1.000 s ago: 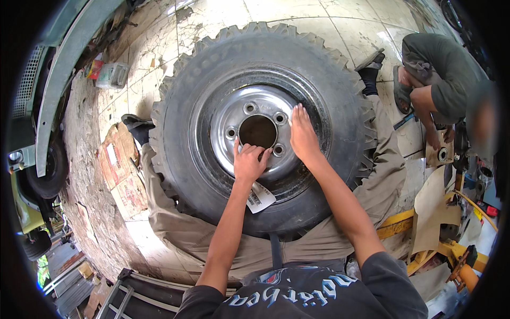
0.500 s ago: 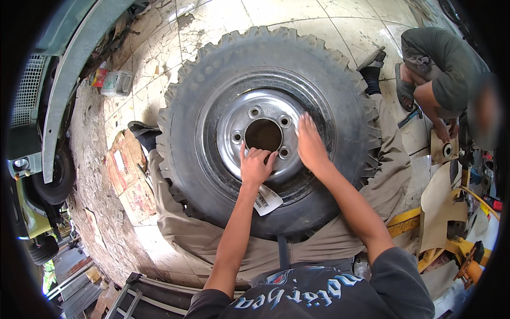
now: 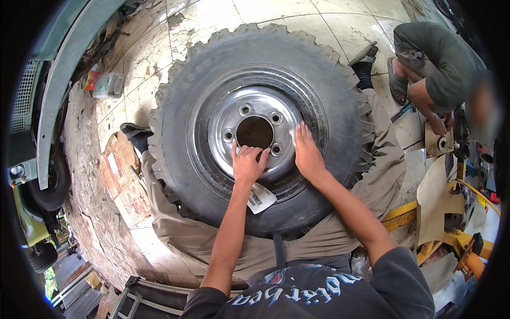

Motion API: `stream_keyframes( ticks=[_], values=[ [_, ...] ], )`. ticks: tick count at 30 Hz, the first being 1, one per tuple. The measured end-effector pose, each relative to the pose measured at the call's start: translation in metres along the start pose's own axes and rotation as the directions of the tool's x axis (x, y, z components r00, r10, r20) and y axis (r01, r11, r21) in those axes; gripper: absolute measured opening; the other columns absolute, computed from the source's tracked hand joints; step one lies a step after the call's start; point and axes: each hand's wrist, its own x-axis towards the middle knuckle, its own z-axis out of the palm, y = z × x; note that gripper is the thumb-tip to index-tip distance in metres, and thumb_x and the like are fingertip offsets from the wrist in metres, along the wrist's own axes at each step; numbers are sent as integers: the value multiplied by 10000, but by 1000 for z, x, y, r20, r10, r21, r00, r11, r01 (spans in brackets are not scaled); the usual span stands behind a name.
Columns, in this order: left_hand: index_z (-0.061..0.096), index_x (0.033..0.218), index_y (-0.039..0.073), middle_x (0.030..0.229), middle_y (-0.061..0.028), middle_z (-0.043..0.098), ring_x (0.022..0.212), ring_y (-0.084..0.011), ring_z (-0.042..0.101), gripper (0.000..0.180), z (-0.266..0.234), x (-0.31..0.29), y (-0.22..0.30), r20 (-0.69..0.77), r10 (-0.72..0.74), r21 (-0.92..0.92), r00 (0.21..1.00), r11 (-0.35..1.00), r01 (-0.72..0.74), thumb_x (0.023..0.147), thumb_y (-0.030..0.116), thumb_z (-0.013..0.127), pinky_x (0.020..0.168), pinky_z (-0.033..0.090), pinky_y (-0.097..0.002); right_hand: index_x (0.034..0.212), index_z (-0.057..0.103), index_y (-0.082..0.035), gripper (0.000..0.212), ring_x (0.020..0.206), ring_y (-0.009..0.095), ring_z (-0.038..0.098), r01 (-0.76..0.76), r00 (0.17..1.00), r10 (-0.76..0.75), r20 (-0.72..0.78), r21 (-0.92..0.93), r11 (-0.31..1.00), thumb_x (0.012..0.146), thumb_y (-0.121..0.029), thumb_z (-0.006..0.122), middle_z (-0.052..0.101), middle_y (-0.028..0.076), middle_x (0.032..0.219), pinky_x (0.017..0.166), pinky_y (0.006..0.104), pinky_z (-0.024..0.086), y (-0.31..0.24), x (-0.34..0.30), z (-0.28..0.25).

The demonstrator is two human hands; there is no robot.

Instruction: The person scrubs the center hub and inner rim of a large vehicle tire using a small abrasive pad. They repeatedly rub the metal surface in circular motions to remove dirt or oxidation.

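A big knobbly tyre (image 3: 180,111) on a shiny steel wheel rim (image 3: 220,109) lies flat between my outstretched legs. The rim has a round centre hole (image 3: 255,130) ringed by several bolt holes. My left hand (image 3: 248,164) rests on the rim just below the centre hole, fingers apart, gripping nothing. My right hand (image 3: 308,151) lies flat along the right side of the rim's raised disc, fingers straight and close together. A pale edge shows beside its fingers; I cannot tell whether it is a thin piece or glare. Below my left wrist lies a white printed slip (image 3: 261,199).
At the right a person (image 3: 433,69) crouches over a bearing-like ring (image 3: 442,143) on a board. Brown card (image 3: 431,202) and yellow metal parts (image 3: 401,212) lie nearer. Flattened cardboard (image 3: 125,175) and a clear container (image 3: 109,85) are at the left, beside a vehicle's bumper (image 3: 64,80).
The view has shifted slightly, moving the wheel left in the picture. My right hand has slid a little nearer along the rim. My left hand keeps its place below the hole.
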Motion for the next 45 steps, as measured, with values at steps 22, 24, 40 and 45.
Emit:
stream_keyframes(
  ticks=[22, 24, 40, 45],
  values=[
    [767, 778, 112, 758, -39, 721, 825, -201, 661, 262, 0, 6, 4, 21, 19, 25, 1000, 999, -20, 901, 338, 720, 1186, 292, -501, 1422, 402, 135, 466, 1392, 472, 413, -4, 987, 6, -158, 11, 1000, 1017, -85, 476, 410, 343, 1493, 1175, 480, 354, 3, 74, 8],
    [767, 777, 112, 755, -39, 720, 820, -200, 661, 261, 0, 5, 3, 14, 19, 19, 1000, 1000, -19, 900, 338, 721, 1183, 297, -507, 1418, 404, 134, 466, 1386, 471, 418, -1, 990, 2, -139, 6, 1000, 1014, -85, 485, 417, 340, 1488, 1170, 477, 362, 3, 76, 5],
    [742, 971, 81, 982, -60, 732, 976, -234, 656, 263, -2, -2, 0, 22, 9, -8, 1000, 1000, -9, 908, 335, 710, 1173, 299, -530, 1396, 579, -119, 377, 1128, 451, 602, -172, 971, 110, 214, 297, 939, 1049, -215, 467, 652, 268, 1194, 970, 489, 496, 14, 127, -74],
    [629, 1297, 97, 1480, -106, 513, 1351, -331, 487, 437, 9, -13, 35, -20, 168, -146, 986, 975, -169, 921, 312, 687, 1206, 244, -554, 1364, 583, -30, 376, 1077, 320, 686, -116, 977, 191, -95, 518, 847, 1074, -245, 477, 682, 176, 1250, 867, 423, 567, 50, 50, -85]
  ],
)
